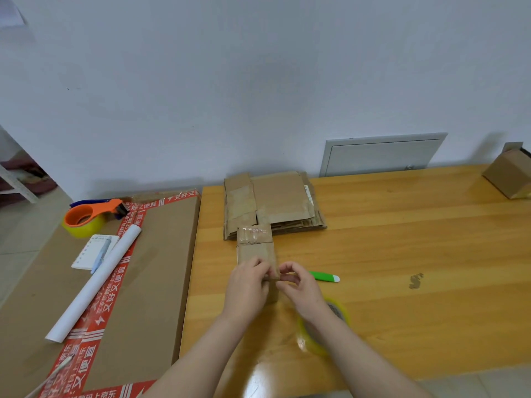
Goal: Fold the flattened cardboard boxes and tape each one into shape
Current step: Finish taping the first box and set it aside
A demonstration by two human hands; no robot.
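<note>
A yellow tape roll lies under the right wrist on the table. Just ahead, both hands hold the near end of 1 small cardboard box: the left hand grips its edge and the right hand pinches its right corner. A green-handled tool lies just right of the right hand. Beyond the fingers, the box's far end overlaps the stack of flattened boxes.

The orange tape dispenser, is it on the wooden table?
No, the orange tape dispenser rests on the large taped carton left of the wooden table.
</note>
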